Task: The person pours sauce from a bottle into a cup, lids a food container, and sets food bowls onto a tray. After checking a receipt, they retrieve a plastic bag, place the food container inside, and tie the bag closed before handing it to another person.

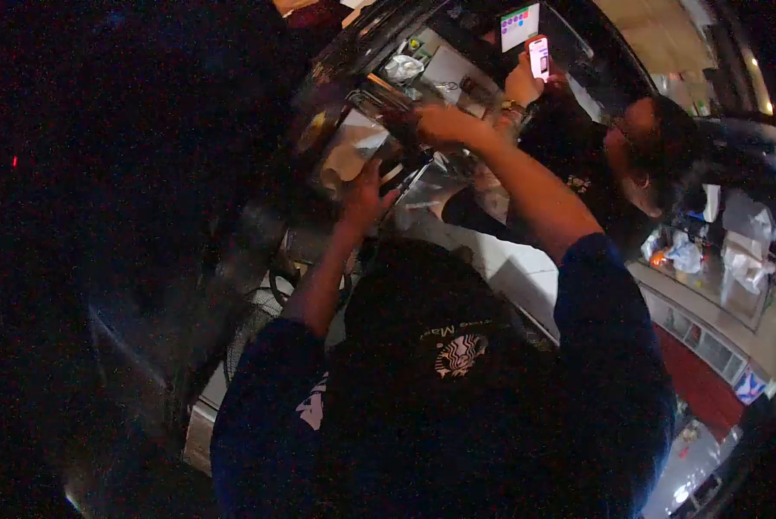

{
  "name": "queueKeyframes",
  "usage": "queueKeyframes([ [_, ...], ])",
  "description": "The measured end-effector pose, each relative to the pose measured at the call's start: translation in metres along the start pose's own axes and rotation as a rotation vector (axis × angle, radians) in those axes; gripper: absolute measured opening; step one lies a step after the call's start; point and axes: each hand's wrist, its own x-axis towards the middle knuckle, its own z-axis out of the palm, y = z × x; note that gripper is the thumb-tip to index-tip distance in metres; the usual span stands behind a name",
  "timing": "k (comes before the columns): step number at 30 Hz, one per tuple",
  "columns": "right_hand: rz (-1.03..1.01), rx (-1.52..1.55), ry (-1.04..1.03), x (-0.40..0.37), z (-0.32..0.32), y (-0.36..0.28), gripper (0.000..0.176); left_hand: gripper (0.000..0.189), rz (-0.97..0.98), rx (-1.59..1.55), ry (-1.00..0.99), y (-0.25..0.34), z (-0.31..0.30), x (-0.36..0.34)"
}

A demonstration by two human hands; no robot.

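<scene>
Reaching with both grips into a dim, crowded work area

I have the left grip (369, 203) beside a tan, rounded, paper-like item (343, 163), its fingers parted and seemingly holding nothing; whether a fingertip touches the item, I can't tell. The right grip (447, 126) is farther forward, fingers bent toward a dark, slatted, metal-looking piece (384, 102). Blur and shadow hide its fingertips, so I can't tell whether it is clenched on that piece or just beside it.

The tan item lies just ahead of my left fingers, near a pale, sheet-like patch (369, 134). I judge it light and fairly soft, easily creased, so I'd favour a gentle pinch at its edge over a squeeze across the middle. The dark piece looks stiff and perhaps slick; a firm hold along one side would suit it, though I can't judge its weight.

Close by on my right, a co-worker (656, 151) holds up a lit phone (539, 59) in an orange-red case. Farther right, crumpled translucent plastic bags (745, 261) sit on a pale desk (712, 304).
</scene>
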Motion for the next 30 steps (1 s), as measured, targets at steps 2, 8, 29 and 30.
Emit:
queueKeyframes([
  [2, 0.131, -0.015, -0.055, -0.022, -0.031, -0.002, 0.019, 0.060, 0.000, -0.129, -0.013, 0.007, -0.006, 0.014],
  [8, 0.203, -0.093, 0.080, -0.125, -0.084, 0.042, 0.017, 0.034, 0.235, -0.335, -0.305, 0.000, 0.001, 0.078],
  [29, 0.720, -0.276, 0.362, -0.416, -0.277, -0.052, 0.015, 0.021, 0.333, -0.347, -0.906, 0.123, -0.074, 0.120],
  [30, 0.740, -0.298, 0.356, -0.415, -0.282, -0.073, 0.014, 0.021, 0.337, -0.377, -0.894, 0.118, -0.071, 0.119],
])
